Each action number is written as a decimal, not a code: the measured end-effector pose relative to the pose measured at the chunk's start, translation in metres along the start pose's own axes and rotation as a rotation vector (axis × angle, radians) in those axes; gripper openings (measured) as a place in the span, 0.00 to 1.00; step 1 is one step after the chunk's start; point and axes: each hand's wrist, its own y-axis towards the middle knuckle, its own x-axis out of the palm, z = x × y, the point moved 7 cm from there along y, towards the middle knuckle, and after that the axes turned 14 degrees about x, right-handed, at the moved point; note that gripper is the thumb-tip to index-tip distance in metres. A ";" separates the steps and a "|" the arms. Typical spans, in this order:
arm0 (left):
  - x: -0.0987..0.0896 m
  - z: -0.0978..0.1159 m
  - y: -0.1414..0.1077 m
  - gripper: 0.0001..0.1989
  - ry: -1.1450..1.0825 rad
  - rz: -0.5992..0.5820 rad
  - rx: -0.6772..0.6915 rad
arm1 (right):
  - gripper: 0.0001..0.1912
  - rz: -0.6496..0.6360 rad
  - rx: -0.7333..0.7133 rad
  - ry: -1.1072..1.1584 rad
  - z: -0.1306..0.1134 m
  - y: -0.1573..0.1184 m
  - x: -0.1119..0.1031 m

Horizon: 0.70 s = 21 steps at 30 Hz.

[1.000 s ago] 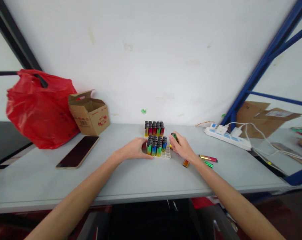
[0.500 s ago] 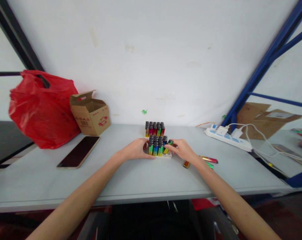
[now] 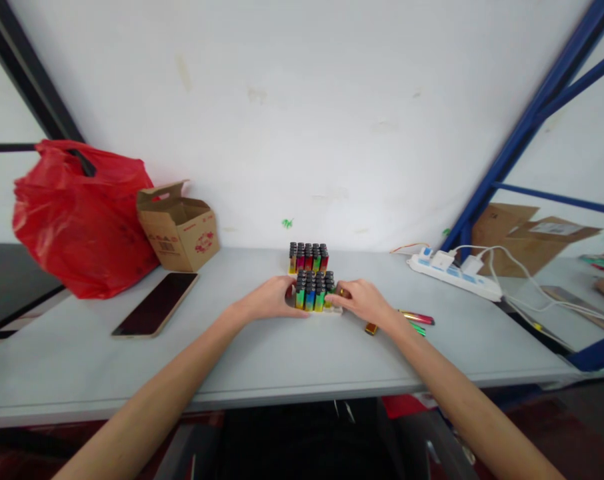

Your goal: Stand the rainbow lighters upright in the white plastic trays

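In the head view, a white tray (image 3: 336, 311) holds several rows of upright lighters (image 3: 311, 293) with black tops and green, blue and yellow bodies. My left hand (image 3: 269, 300) is closed around the tray's left end, thumb along the front and fingers at the side. At the right part of the tray, my right hand (image 3: 363, 300) pinches a yellow-green lighter (image 3: 329, 300), standing beside the others and partly hidden by the fingers. Behind stands a second block of lighters (image 3: 309, 259). A loose orange lighter (image 3: 371, 329) lies below my right hand, partly covered.
Beyond my right wrist lie a red lighter (image 3: 421, 319) and a green one (image 3: 418, 329). A phone (image 3: 157, 305), an open carton (image 3: 182, 233) and a red plastic bag (image 3: 85, 223) occupy the left. A power strip (image 3: 455, 278) with white cables is at right.
The tilted lighter in my right hand has gone down and left, and now stands upright against the others in the tray. My left hand keeps its place on the tray.
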 end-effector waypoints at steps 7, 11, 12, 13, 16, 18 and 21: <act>-0.001 0.002 0.000 0.30 0.011 -0.011 -0.015 | 0.22 0.044 -0.015 0.208 0.020 -0.006 -0.047; 0.000 0.001 0.000 0.30 -0.006 -0.013 -0.014 | 0.16 -0.096 -0.058 0.139 0.039 -0.029 -0.059; 0.000 0.000 0.000 0.30 -0.007 -0.014 -0.010 | 0.16 -0.149 -0.064 0.128 0.044 -0.036 -0.058; 0.001 0.000 0.000 0.30 -0.008 -0.012 -0.007 | 0.16 -0.198 -0.065 0.125 0.049 -0.043 -0.057; 0.000 0.000 0.000 0.30 0.005 -0.003 -0.015 | 0.18 -0.287 -0.057 0.148 0.058 -0.057 -0.051; -0.001 0.000 0.000 0.31 0.012 -0.004 -0.021 | 0.17 -0.300 -0.054 0.157 0.058 -0.060 -0.048; -0.001 0.000 0.000 0.31 0.019 -0.015 -0.023 | 0.16 -0.293 -0.033 0.156 0.054 -0.056 -0.046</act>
